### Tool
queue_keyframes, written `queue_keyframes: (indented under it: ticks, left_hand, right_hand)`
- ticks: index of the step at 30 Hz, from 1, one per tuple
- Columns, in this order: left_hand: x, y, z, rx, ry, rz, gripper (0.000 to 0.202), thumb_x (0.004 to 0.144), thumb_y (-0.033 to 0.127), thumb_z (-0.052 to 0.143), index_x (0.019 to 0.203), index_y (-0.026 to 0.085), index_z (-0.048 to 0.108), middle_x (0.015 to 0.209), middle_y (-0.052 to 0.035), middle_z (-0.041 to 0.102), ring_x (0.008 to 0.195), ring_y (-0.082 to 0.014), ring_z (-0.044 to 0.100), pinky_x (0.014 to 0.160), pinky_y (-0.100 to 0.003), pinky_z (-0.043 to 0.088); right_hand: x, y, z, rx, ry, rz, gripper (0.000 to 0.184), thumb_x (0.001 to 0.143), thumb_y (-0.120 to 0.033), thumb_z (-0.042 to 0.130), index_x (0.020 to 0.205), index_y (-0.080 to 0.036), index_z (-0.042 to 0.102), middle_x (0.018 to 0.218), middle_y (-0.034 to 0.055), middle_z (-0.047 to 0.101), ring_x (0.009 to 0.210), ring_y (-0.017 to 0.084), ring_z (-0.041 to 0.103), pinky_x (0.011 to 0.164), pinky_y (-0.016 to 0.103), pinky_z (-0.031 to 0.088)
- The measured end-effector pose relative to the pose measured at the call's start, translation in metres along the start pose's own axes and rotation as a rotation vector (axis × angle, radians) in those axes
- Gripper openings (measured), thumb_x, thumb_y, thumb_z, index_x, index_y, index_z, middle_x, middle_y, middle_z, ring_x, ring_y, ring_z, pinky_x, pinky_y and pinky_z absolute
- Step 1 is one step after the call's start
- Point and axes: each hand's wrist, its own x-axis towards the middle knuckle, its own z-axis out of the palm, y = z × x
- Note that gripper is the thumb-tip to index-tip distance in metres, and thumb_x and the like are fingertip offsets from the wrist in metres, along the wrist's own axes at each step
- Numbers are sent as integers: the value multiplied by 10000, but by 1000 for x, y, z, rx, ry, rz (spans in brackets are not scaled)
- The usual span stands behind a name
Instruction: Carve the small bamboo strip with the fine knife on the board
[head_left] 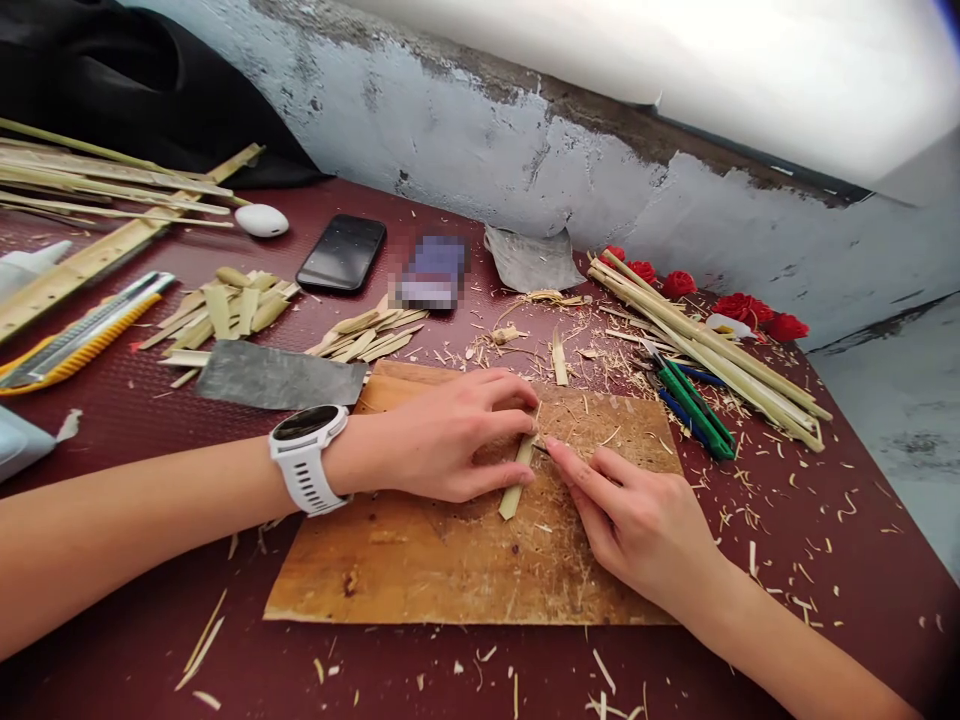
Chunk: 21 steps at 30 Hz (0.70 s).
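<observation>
Bamboo strip [517, 476] lies on the wooden board [420, 560], pinned by the left hand [442, 435] while the right hand [637, 520] grips a blade against it; cut slivers [225, 310] are piled behind, long stalks [712, 350] uncut.

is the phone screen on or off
Off: the phone lies face up on the table, screen all black, nothing lit.

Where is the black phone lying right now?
In the head view, the black phone lies flat at the back of the table, left of centre, between the white oval case and a blurred blue item.
</observation>
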Motion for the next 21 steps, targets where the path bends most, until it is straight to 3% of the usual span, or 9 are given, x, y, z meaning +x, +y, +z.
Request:
queue_keyframes:
  ticks: [11,21]
  left_hand:
    - [0,0,0,5,1,6,375,1043,461,618,1190,132,721,1338,-200,650,1256,-324,628,1165,-561,497]
    - [2,2,-3,3,-51,-24,357,1041,434,618,1195,147,764,1383,-200,646,1318,-333,603,1192,-554,479]
  right_hand:
    - [1,0,-2,-10,-25,-19,480,1065,-176,464,1524,-215,601,835,2,652,601,120,601,517,300,346]
    - [8,1,-17,-191,-183,-65,631,933,-81,541,1536,-259,597,905,10,708,535,111,551,497,317,272]
